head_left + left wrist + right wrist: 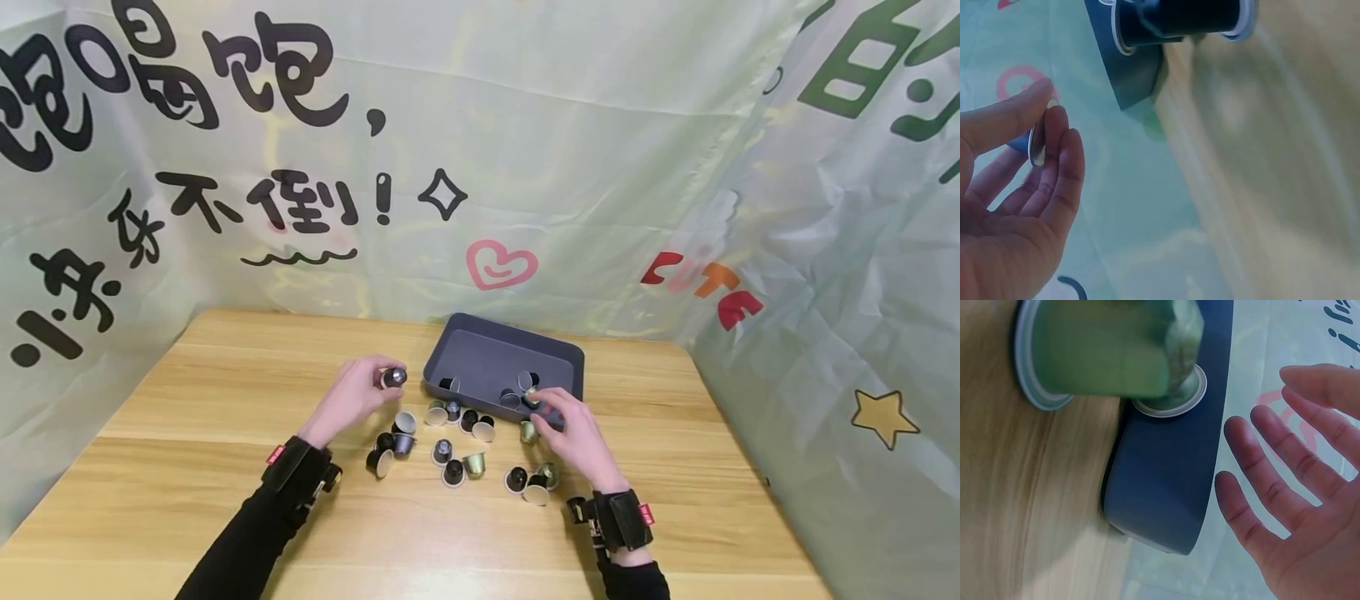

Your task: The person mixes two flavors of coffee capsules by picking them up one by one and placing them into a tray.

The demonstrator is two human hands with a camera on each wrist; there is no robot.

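Note:
My left hand [357, 393] pinches a dark coffee capsule [393, 377] between thumb and fingers, above the table left of the grey tray [487, 337]. In the left wrist view the capsule's pale rim [1037, 147] shows between the fingertips. My right hand [573, 429] hovers over the tray's front right edge, fingers apart and slightly bent. Its fingers [1244, 440] hold nothing in the right wrist view. Close to its fingertips is a green capsule [531, 397] at the tray. Other capsules in the tray include a dark one [450, 384] and one with a pale rim [528, 381].
Several black, grey and green capsules lie in front of the tray, among them a green one [474, 465], a black one [453, 473] and a grey one [402, 444]. A printed cloth [585, 192] hangs behind the wooden table [420, 542] and along its sides.

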